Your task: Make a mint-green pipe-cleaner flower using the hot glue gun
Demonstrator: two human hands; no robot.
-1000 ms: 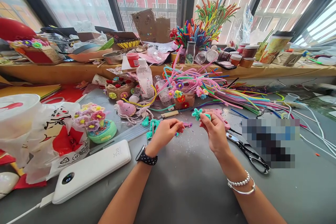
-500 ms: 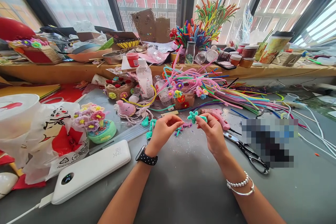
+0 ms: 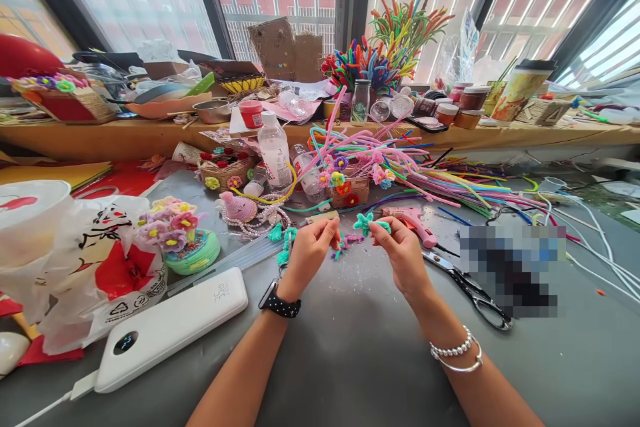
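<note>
Between the thumb and fingers of my right hand is a teal pipe-cleaner flower, its petals pointing left. My left hand is closed in a pinch a short way to the left of it; what it holds, if anything, is too small to make out. More teal fuzzy pieces lie just left of my left hand, partly covered by it. Purple and teal scraps are on the grey table between and behind the hands. Behind my right hand lies a pink glue gun.
Black-handled scissors lie right of my right hand. A white power bank with a cable is at left, near a pipe-cleaner flower pot. Pink and coloured pipe cleaners pile up behind, beside a plastic bottle.
My left hand has turned slightly, its thumb and fingers now pointing more upward. My right hand keeps the teal flower at nearly the same spot.
</note>
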